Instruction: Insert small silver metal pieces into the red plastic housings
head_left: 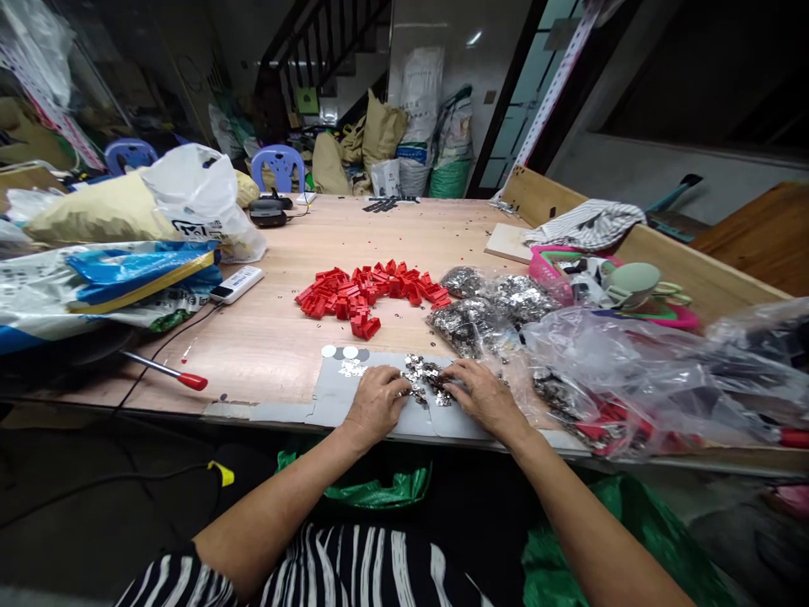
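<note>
A loose pile of small shiny metal pieces (425,379) lies on a grey sheet (334,405) at the table's near edge. My left hand (377,403) is at the pile's left side, its fingers curled closed at the tips on some of the pieces. From the right, my right hand (485,398) reaches in with bent fingers and thumb closed on pieces at that side. Exactly which pieces the fingertips hold is hidden. Left of the pile are a small cluster of whitish pieces (352,368) and white discs (350,352). Beyond lies a heap of red plastic parts (354,295).
Clear bags of metal pieces (471,324) and a crumpled plastic bag (607,358) crowd the right side, near a pink basket (549,274). On the left are a red-tipped lever (191,381), a white power strip (238,285) and stacked bags (107,282).
</note>
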{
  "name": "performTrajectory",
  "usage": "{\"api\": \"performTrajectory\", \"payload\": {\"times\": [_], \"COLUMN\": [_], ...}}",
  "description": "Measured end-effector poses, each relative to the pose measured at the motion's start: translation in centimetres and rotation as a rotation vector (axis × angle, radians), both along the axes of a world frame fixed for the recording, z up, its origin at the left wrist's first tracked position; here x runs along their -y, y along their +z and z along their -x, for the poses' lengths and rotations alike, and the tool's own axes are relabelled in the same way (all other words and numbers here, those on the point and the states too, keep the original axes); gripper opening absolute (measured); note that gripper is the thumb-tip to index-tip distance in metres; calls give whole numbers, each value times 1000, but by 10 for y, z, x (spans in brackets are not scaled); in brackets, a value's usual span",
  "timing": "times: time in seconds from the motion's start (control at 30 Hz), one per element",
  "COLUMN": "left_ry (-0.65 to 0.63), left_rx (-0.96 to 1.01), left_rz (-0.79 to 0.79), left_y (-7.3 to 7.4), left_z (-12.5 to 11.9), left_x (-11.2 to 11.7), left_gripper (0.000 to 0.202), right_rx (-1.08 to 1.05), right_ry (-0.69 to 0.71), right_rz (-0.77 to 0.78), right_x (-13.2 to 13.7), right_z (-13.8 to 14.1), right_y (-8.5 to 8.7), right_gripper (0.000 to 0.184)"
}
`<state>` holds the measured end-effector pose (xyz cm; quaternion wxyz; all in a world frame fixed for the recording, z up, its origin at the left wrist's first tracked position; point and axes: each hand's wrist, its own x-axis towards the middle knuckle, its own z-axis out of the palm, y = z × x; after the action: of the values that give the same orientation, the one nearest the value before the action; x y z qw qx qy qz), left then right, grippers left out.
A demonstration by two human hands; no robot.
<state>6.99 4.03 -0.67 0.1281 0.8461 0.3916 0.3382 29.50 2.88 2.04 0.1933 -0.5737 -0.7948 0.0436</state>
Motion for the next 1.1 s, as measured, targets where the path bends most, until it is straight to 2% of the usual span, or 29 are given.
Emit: {"api": "performTrajectory", "payload": {"times": [0.13,0.3,0.37,0.43,0.57,0.73,0.83,0.93,1.1], "left_ry": [-89,-49,7,124,390,404,401,410,414], "left_rx": [-76,-3,59,119,108,64,87,126,211], "left_rz": [-17,-19,-51,-75,-78,30,46,62,74], "left_y": [3,3,5,9,20,17,11,9,17], "left_z": [-7,-3,5,15,34,44,47,50,58], "left_x": [7,-2,-14,-31,-71,-105,-109,-106,-98], "left_gripper": [23,19,22,31,47,45,43,38,34], "right_rx": [-43,-78,-97,-114,-113,-102,-102,-113,-167], "right_ry": [58,43,105,137,93,136,48,70,30], "right_rz": [20,10,34,44,31,56,35,74,53], "right_x": [1,-3,-6,-9,-11,-11,-10,-9,-8], "right_z": [8,9,7,5,3,0,-2,-1,1], "right_y": [-1,-7,-7,-6,-3,-3,-4,-2,6], "right_gripper": [25,22,21,19,17,18,19,19,18]}}
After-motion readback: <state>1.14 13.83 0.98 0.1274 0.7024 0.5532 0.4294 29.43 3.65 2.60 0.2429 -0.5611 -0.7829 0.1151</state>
